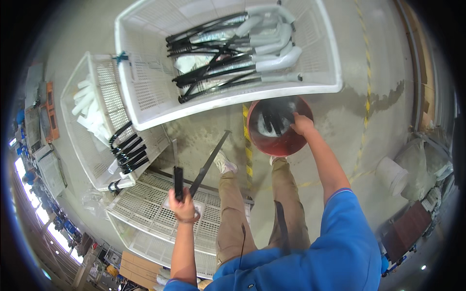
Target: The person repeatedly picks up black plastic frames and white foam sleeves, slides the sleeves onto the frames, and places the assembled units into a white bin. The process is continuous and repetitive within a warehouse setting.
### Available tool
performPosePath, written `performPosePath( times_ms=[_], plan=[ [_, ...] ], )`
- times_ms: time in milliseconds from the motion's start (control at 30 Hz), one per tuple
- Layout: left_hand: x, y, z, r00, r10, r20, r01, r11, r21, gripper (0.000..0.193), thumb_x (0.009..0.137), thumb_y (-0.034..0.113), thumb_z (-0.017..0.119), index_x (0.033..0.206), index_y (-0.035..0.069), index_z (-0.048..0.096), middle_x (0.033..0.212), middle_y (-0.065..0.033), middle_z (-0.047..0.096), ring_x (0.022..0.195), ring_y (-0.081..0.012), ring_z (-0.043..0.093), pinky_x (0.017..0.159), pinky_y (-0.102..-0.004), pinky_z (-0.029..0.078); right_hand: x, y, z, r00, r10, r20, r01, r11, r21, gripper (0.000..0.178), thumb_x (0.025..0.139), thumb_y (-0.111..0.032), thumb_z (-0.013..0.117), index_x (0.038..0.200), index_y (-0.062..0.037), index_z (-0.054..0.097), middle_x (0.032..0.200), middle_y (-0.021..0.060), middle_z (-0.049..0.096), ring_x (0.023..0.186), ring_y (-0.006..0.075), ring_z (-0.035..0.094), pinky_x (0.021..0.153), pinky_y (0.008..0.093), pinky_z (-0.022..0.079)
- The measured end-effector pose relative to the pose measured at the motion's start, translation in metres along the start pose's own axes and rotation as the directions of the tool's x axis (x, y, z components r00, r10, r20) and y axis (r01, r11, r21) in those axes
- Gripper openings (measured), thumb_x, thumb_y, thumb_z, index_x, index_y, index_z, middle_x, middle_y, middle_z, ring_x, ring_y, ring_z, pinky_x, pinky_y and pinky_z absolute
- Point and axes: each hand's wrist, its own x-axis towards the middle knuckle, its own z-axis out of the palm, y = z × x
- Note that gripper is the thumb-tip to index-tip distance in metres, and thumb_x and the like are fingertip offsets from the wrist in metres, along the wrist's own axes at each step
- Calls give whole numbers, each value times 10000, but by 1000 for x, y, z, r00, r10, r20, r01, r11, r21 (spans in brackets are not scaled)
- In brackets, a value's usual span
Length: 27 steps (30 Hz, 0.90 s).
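My left hand [183,208] is closed around a short black tube-like piece [178,183], which points upward from the fist. A long dark bar [208,162] slants past the same hand toward the floor; whether I grip it too, I cannot tell. At the right, my right hand [303,125] reaches over the rim of a red bucket [279,146], thumb and forefinger apart beside several black pieces [274,121]. Those pieces stand in whitish foam or liquid inside the bucket. The other fingers of that hand are partly hidden.
Ahead is a large white crate [228,100] of black rods [211,68] with curved grey-white wrapped ends. A smaller white crate [77,155] at the left holds white rolls [87,106] and bent black tubes [130,153]. Below my left hand lies a white perforated crate [145,208].
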Motion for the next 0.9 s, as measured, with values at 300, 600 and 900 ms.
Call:
performPosePath(
  times_ms=[300,600,900],
  plan=[
    [16,139,20,941,276,197,-272,961,-50,366,844,379,760,893,43,624,705,-123,646,616,-280,633,577,-383,484,-248,11,-143,927,-140,-349,291,854,431,409,715,-101,609,1119,-74,553,947,193,666,928,401,638,800,472,498],
    [-44,333,-70,675,496,545,-566,823,-49,297,871,339,728,912,57,643,670,-132,649,612,-324,651,561,-376,495,-398,-11,-252,370,-411,-833,652,754,-83,348,738,-248,804,1017,-105,653,943,51,688,881,290,631,826,384,477],
    [-76,393,-111,595,517,615,-667,745,18,357,866,370,724,950,28,662,700,-178,650,653,-359,651,589,-396,492,-439,18,-299,202,-606,-769,745,605,-280,343,675,-184,815,969,-107,655,889,48,667,873,274,621,849,387,468]
  ],
)
